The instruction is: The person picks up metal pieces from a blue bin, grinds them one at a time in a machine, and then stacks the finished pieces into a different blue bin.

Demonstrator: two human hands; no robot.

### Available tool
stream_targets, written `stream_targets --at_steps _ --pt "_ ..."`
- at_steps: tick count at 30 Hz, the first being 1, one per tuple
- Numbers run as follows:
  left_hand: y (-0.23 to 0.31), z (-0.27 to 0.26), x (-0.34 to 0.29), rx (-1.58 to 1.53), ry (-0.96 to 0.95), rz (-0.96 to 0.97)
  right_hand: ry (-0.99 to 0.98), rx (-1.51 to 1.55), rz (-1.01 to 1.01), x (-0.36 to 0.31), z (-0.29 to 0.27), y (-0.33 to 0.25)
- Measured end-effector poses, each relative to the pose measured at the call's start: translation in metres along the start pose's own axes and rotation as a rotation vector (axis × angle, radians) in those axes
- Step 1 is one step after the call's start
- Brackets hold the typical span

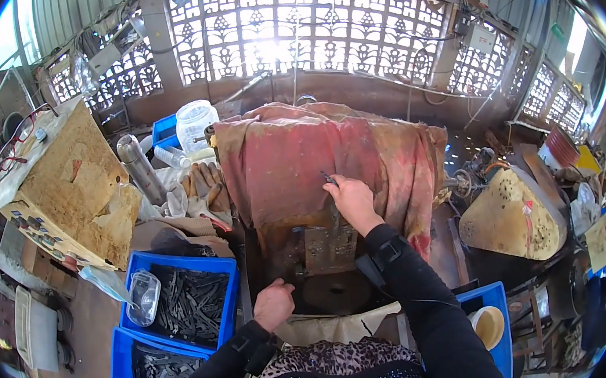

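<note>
My right hand [354,202] is raised in front of a machine draped with a stained red cloth [292,157]. Its fingers pinch a small, thin dark piece [328,178], whose kind I cannot make out. Lower and to the left, my left hand [274,305] is closed beside the machine's front opening; whatever its curled fingers hold, if anything, is hidden. Between and beyond the hands lie a round dark disc [329,295] and an upright brownish plate [330,249] under the cloth's edge.
Left of me stand two blue bins [233,266] of dark flat strips, one with a clear plastic tub [144,297]. Work gloves [205,184] lie behind them, near a tilted control box [69,176]. At right are a blue crate [505,315] with a cream cup [488,327] and a yellowish machine cover [516,214].
</note>
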State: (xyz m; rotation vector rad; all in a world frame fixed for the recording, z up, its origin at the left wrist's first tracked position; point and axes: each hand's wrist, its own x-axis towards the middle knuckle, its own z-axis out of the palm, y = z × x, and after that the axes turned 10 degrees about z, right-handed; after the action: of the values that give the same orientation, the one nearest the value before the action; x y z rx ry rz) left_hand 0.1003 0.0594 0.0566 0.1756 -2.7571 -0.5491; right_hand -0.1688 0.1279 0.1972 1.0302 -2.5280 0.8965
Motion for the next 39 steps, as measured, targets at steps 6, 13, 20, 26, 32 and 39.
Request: stream_targets --at_steps 6,13,20,26,32,39 --pt "-0.002 0.002 0.0 0.022 0.009 0.023 0.003 -0.012 -0.012 0.001 0.0 0.0" --pt "-0.008 0.01 -0.002 0.053 -0.012 0.058 0.0 -0.011 -0.02 0.002 0.0 0.001" --pt "-0.008 0.011 -0.002 0.063 -0.023 0.064 -0.018 -0.01 -0.013 0.001 0.001 0.002" --pt "-0.008 0.01 -0.002 0.063 -0.036 0.053 -0.069 0.009 0.04 0.002 0.001 0.001" --pt "-0.004 0.003 0.002 0.054 -0.083 0.046 -0.062 0.025 0.037 0.004 0.002 0.005" --pt "-0.007 0.007 0.0 0.027 -0.113 -0.037 0.013 0.024 -0.037 0.003 0.005 0.006"
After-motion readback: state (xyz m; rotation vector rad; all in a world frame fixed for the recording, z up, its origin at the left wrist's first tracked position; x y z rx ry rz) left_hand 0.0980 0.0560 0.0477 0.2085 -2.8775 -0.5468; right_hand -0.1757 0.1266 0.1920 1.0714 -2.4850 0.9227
